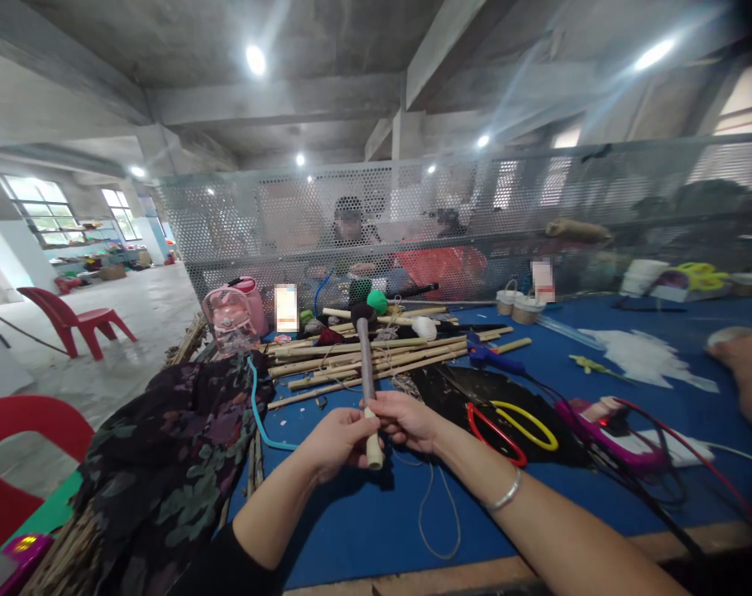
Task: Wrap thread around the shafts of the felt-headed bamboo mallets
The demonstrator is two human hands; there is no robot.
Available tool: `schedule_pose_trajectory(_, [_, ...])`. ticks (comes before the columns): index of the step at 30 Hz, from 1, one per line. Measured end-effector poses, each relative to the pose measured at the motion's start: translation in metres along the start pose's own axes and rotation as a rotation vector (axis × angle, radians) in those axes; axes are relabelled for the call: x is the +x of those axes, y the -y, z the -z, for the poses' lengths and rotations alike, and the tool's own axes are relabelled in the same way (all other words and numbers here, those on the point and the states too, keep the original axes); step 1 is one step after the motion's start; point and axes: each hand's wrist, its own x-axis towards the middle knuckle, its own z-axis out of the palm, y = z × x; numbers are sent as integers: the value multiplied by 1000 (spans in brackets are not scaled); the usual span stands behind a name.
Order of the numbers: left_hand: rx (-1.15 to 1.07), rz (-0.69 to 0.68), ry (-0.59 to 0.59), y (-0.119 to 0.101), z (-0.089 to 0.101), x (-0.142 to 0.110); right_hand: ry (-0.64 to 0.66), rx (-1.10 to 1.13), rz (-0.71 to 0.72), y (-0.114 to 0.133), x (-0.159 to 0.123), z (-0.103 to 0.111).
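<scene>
Both hands are closed around a stick (366, 364) over the near middle of the blue table. Its shaft looks wrapped in grey, its near end is bare pale wood, and a dark round head tops the far end. My left hand (342, 443) grips the pale near end. Just above that, my right hand (409, 420) pinches the stick where the grey covering meets the bare wood. A thin loop of string (441, 530) hangs or lies below my right hand.
Several bare sticks (381, 362) lie beyond my hands, with a green ball (376, 301) behind. Red-and-yellow-handled scissors (496, 434), a blue glue gun (493, 354) and cables are at right. Dark patterned cloth (165, 463) drapes left. A perforated screen (276, 215) stands behind; another person's hand (744, 364) shows far right.
</scene>
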Motion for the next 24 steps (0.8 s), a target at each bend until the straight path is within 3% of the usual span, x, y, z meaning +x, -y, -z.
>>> schedule_pose_trajectory(4, [-41, 90, 15, -2, 0, -1, 9, -22, 9, -2, 0, 1])
schedule_pose_trajectory(10, [285, -29, -287, 9, 1, 7, -86, -109, 36, -8, 6, -4])
schedule_pose_trajectory(13, [139, -59, -195, 6, 1, 5, -76, -47, 17, -2, 2, -4])
schedule_pose_trajectory(16, [-46, 23, -10, 0, 1, 0, 2, 42, -19, 4, -3, -3])
schedule_pose_trajectory(18, [-76, 83, 47, -2, 2, -1, 3, 39, -26, 3, -3, -2])
schedule_pose_trajectory(20, [-17, 107, 9, 1, 2, 0, -39, -8, -12, -2, 0, -2])
schedule_pose_trajectory(24, [222, 22, -204, 10, 1, 6, -101, -116, 38, -11, 7, -3])
